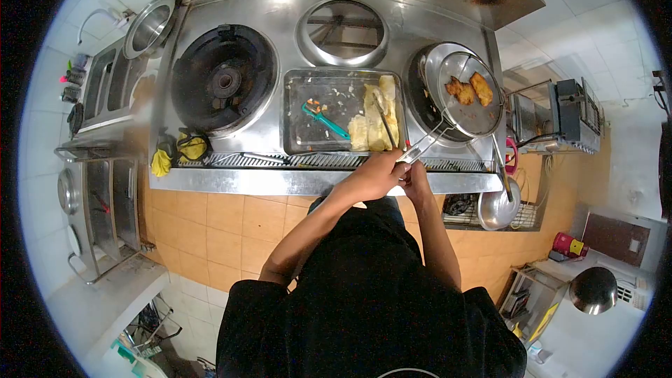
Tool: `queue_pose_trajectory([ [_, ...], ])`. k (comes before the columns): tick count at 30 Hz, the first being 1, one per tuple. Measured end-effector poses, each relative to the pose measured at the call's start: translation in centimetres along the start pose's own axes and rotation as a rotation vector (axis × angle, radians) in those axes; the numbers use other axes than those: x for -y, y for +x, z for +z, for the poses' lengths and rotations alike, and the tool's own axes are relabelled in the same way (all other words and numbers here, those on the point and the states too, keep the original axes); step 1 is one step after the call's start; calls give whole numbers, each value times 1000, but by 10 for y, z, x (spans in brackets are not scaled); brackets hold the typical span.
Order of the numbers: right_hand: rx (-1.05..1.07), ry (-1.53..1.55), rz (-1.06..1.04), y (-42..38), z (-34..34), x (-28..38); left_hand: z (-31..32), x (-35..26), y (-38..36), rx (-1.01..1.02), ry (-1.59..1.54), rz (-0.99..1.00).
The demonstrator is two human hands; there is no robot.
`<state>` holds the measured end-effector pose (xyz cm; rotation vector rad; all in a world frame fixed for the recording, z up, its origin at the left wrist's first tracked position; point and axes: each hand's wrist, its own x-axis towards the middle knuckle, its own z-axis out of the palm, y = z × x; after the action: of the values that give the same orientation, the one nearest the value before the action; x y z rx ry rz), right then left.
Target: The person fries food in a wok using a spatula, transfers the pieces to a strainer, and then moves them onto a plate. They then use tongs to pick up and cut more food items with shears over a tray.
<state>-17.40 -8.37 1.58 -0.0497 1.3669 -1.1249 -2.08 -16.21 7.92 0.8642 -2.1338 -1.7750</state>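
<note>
well, the left hand (378, 173) and right hand (418, 180) meet just off the near right corner of the tray (308, 91); the handle (418, 150) of a wire strainer (479, 123) and a slim dark utensil (385, 123) run into them, though i can't tell which fingers grip which. that utensil points over the pale yellow pieces (358, 133) at the tray's right end; i'd keep its tip light, lest they tear. right of the tray, the strainer carries golden fried pieces (481, 89) above a dark pan (418, 94): best held level, so nothing slides off
</note>
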Motion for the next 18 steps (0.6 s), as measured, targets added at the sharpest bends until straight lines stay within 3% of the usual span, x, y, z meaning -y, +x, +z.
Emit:
queue_pose_trajectory([
  [18,19,76,-4,12,-14,1,-4,-8,-1,3,-1,-15],
])
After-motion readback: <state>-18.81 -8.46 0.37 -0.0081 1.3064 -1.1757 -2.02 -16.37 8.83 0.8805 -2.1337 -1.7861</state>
